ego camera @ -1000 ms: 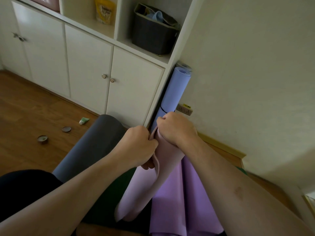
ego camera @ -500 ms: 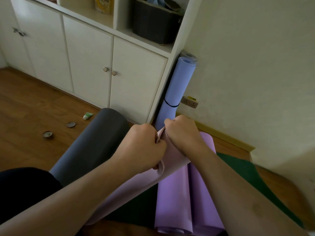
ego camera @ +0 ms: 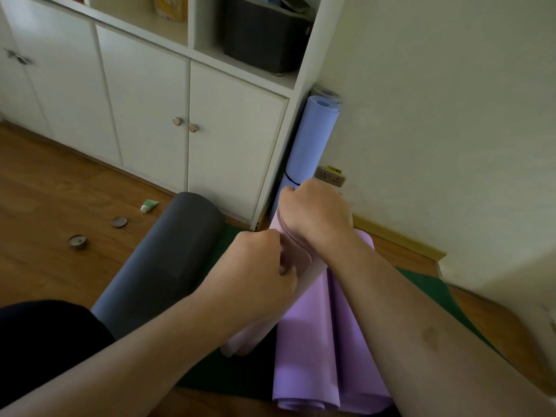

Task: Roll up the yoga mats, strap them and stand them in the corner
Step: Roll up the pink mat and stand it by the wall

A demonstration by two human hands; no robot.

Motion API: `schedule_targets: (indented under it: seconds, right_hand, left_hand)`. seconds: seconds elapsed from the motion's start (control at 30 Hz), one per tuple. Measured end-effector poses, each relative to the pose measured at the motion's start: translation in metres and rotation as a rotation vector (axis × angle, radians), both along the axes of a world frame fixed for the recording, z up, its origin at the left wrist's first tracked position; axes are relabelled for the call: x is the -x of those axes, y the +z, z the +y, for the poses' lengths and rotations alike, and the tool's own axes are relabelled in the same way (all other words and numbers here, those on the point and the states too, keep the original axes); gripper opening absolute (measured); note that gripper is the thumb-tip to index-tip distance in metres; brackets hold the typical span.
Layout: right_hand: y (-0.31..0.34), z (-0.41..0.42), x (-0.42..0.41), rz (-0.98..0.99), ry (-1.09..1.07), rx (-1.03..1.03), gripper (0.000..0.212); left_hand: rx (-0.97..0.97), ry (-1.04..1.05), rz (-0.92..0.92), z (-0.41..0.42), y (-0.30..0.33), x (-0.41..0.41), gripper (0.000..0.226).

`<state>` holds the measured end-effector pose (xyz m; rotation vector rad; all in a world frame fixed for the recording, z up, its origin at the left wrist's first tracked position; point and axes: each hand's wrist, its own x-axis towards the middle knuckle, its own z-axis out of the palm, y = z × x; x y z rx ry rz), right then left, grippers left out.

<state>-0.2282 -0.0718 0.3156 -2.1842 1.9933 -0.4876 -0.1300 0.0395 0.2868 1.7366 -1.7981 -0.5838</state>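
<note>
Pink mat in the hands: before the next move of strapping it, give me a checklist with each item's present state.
1. Both hands hold the pink mat: left hand and right hand grip its upper end. Ok.
2. Roll tight: edge layers loose near the fingers. Not ok.
3. Strap on pink mat: none visible. Not ok.
4. Corner spot: blue mat, strapped, already stands there; room beside it cannot tell.
5. Purple mat and grey mat lie rolled, no straps visible. Not ok.
</note>
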Motion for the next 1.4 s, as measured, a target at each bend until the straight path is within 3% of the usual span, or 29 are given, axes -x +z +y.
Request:
schedule_targets:
  seconds: [0.1, 0.23, 0.37, 0.53, 0.63, 0.73, 0.8, 0.93, 1.1, 1.23, 1.4]
  right_hand:
    - [-0.001, 0.0, -0.009, 0.032, -0.003, -0.029, 0.034]
    - [0.001, -0.004, -0.008, 0.097, -0.001, -0.049, 0.033]
    - [0.004, 0.0, -0.004, -0.023, -0.043, -0.074, 0.036]
    - [0.012, -0.001, 0.002, -0.014, -0.053, -0.182, 0.064]
    - [0.029, 0.006, 0.013, -0.109, 0.065, -0.376, 0.094]
    - [0.044, 0.012, 0.03, 0.112, 0.24, -0.512, 0.11]
    - [0.043, 0.015, 0.042, 0.256, 0.284, -0.484, 0.107]
    - [0.032, 0.02, 0.057, 0.043, 0.269, -0.282, 0.067]
    - [0.022, 0.022, 0.095, -0.127, 0.201, -0.13, 0.079]
    - [0.032, 0.033, 0.15, -0.259, 0.224, -0.063, 0.081]
    - [0.043, 0.056, 0.222, -0.479, 0.237, 0.033, 0.08]
  left_hand:
    - [0.058, 0.102, -0.052, -0.003, -0.013, -0.005, 0.04]
    - [0.137, 0.143, 0.052, -0.004, -0.023, -0.005, 0.056]
    - [0.149, 0.175, 0.26, -0.005, -0.034, 0.008, 0.073]
    - [0.175, 0.155, 0.332, -0.014, -0.048, 0.017, 0.076]
    - [0.153, 0.171, 0.414, -0.028, -0.05, 0.014, 0.075]
    - [0.162, 0.152, 0.432, -0.037, -0.053, 0.015, 0.078]
    - [0.147, 0.131, 0.425, -0.037, -0.053, 0.017, 0.079]
    - [0.14, 0.12, 0.436, -0.039, -0.051, 0.024, 0.079]
    - [0.223, 0.026, 0.351, -0.034, -0.049, 0.046, 0.09]
    - [0.161, -0.142, 0.41, -0.051, -0.029, 0.055, 0.087]
    - [0.022, -0.461, 0.328, -0.066, 0.03, 0.109, 0.093]
